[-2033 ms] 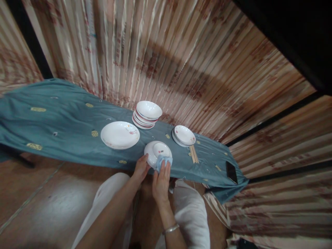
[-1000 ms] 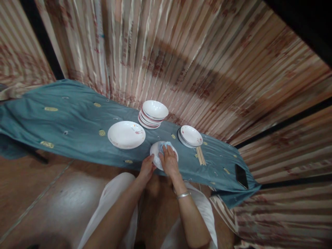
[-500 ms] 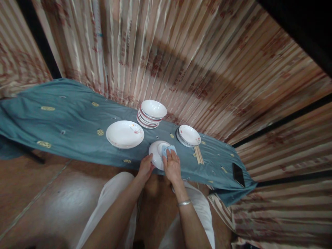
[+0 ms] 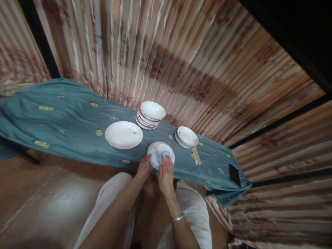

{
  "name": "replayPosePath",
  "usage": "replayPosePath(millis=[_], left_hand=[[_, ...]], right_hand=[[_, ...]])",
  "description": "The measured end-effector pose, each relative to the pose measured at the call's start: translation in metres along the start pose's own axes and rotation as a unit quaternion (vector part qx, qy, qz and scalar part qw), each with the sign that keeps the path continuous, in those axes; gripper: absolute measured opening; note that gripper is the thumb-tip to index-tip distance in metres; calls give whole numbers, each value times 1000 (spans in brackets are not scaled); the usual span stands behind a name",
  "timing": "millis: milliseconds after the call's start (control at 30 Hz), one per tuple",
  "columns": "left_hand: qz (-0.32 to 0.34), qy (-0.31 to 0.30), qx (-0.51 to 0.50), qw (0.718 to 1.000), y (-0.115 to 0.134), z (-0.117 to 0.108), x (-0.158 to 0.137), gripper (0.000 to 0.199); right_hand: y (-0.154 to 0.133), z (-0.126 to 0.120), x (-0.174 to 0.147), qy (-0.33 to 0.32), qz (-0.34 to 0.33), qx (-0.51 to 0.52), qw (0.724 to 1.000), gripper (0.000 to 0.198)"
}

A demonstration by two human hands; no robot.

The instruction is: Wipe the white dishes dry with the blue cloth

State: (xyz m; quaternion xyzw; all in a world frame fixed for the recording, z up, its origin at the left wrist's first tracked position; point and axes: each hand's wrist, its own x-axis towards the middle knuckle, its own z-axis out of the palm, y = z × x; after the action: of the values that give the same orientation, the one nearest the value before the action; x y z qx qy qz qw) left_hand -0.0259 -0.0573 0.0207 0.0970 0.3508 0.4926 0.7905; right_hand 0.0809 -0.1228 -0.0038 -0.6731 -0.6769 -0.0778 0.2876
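A white bowl (image 4: 153,149) lies upside down near the front edge of the cloth-covered table, its round foot facing up. My left hand (image 4: 144,167) grips its left rim, fingers closed on the edge. Pressed on the bowl's underside is a light blue cloth (image 4: 164,155), held under the fingers of my right hand (image 4: 166,173). Part of the cloth is hidden by those fingers.
A large white oval plate (image 4: 123,135) lies to the left. Behind the bowl stands a stack of bowls (image 4: 150,116). To the right are stacked small plates (image 4: 187,137), chopsticks (image 4: 196,156) and a black phone (image 4: 234,175) on the teal tablecloth (image 4: 77,131).
My right hand has slid the cloth left and slightly down, from the bowl's right side onto its foot. My left hand keeps its hold on the rim.
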Motion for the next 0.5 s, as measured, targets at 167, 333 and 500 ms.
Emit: replayPosePath(millis=[167,333,500], left_hand=[[23,-28,6,999,-3,-4,2,19],[61,-20,39,997,-5,-9,5,23],[46,-19,42,998,-6,-10,6,3]], right_hand=[[-9,1,4,-15,-5,-3,1000,47],[-27,-5,18,-66,-13,3,998,44],[-36,-13,46,-122,-37,7,992,41]])
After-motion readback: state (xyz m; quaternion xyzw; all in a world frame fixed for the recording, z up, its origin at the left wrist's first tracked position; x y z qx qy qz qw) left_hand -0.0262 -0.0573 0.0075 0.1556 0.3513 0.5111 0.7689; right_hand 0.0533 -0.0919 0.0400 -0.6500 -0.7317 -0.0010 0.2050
